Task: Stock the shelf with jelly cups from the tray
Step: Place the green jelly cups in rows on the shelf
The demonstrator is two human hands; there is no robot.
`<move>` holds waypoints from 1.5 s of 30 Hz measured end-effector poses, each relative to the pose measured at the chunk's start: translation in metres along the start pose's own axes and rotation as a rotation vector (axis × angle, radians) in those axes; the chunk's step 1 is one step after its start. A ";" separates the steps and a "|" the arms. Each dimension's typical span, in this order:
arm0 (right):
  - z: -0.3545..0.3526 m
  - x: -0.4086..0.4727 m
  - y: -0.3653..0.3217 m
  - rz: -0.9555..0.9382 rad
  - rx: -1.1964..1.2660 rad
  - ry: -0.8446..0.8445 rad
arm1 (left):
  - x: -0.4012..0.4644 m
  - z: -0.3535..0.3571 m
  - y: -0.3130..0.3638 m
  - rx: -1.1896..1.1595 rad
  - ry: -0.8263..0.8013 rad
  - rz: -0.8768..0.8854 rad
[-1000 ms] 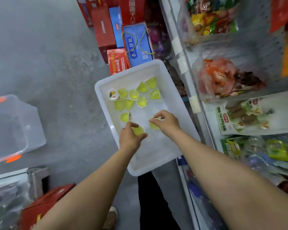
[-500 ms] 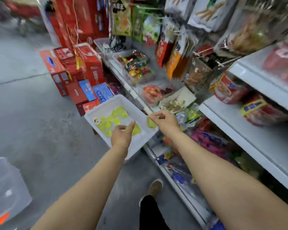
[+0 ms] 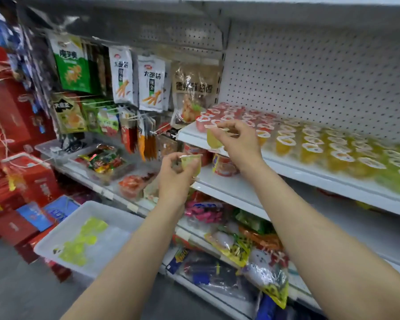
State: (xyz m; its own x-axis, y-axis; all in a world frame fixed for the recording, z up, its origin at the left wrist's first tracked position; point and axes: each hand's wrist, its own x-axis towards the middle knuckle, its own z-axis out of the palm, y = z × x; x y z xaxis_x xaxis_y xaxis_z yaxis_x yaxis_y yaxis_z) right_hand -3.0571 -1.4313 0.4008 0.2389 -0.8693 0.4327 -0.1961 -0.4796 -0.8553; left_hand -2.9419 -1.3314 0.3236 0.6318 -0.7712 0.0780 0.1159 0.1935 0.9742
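Note:
My left hand (image 3: 174, 179) holds a yellow-green jelly cup (image 3: 191, 163) upright, just below the front edge of the white shelf (image 3: 229, 185). My right hand (image 3: 237, 140) pinches a second yellow-green jelly cup (image 3: 214, 138) by its rim, at the left end of the upper shelf (image 3: 189, 136). That shelf carries rows of red, orange, yellow and green jelly cups (image 3: 310, 144). The white tray (image 3: 116, 218) sits low at the left, with several yellow-green jelly cups (image 3: 83, 241) inside.
Hanging snack bags (image 3: 136, 79) fill the pegboard to the left of the shelf. Red gift boxes (image 3: 21, 176) are stacked on the floor at far left. Bagged goods (image 3: 240, 245) crowd the lower shelves beneath my arms.
Both hands have lifted from the tray up to the shelf, each carrying a jelly cup. My view has swung up from the tray and floor to the shelving.

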 end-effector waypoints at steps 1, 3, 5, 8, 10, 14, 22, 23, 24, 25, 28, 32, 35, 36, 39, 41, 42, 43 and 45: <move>-0.024 0.003 -0.005 -0.021 -0.007 0.047 | -0.007 0.020 0.009 0.011 -0.048 0.032; -0.072 0.008 -0.009 -0.038 -0.044 0.130 | -0.021 0.062 0.022 0.010 -0.136 0.089; -0.123 0.009 -0.011 -0.032 -0.080 0.201 | -0.038 0.105 0.030 -0.018 -0.210 0.109; -0.200 0.004 -0.009 -0.026 -0.123 0.294 | -0.067 0.168 0.034 -0.026 -0.294 0.129; -0.251 -0.003 -0.005 -0.026 -0.145 0.347 | -0.085 0.206 0.032 -0.011 -0.323 0.150; -0.344 -0.018 0.008 -0.052 -0.208 0.443 | -0.124 0.276 0.026 -0.006 -0.397 0.158; -0.502 -0.047 0.061 0.070 -0.344 0.560 | -0.191 0.407 0.010 -0.058 -0.575 0.145; -0.517 -0.052 0.070 0.092 -0.348 0.557 | -0.197 0.420 0.007 -0.056 -0.581 0.143; -0.530 -0.056 0.080 0.110 -0.351 0.547 | -0.203 0.432 0.004 -0.058 -0.585 0.137; -0.540 -0.060 0.092 0.127 -0.346 0.537 | -0.209 0.442 0.000 -0.064 -0.589 0.134; -0.557 -0.068 0.128 0.182 -0.361 0.482 | -0.223 0.463 -0.010 -0.069 -0.573 0.125; -0.559 -0.072 0.162 0.277 -0.362 0.401 | -0.229 0.475 -0.013 -0.036 -0.545 0.118; -0.560 -0.073 0.176 0.315 -0.365 0.393 | -0.229 0.481 -0.012 -0.015 -0.538 0.144; -0.561 -0.072 0.179 0.327 -0.362 0.397 | -0.228 0.483 -0.011 -0.007 -0.539 0.156; -0.564 -0.072 0.182 0.339 -0.365 0.381 | -0.228 0.492 -0.010 0.016 -0.552 0.178; -0.567 -0.072 0.184 0.341 -0.359 0.327 | -0.230 0.499 -0.010 0.036 -0.562 0.178; -0.568 -0.072 0.183 0.342 -0.358 0.298 | -0.232 0.503 -0.011 0.046 -0.567 0.180; -0.571 -0.071 0.181 0.335 -0.365 0.286 | -0.233 0.507 -0.012 0.060 -0.573 0.181; -0.577 -0.071 0.171 0.273 -0.338 0.335 | -0.237 0.515 -0.013 0.063 -0.596 0.167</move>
State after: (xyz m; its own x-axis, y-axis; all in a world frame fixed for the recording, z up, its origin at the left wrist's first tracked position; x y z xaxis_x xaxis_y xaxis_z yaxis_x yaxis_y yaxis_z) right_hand -3.6566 -1.5205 0.3888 -0.1681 -0.9316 0.3222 -0.5168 -0.1950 -0.8336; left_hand -3.4874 -1.4637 0.4013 0.0984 -0.9433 0.3171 -0.0042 0.3182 0.9480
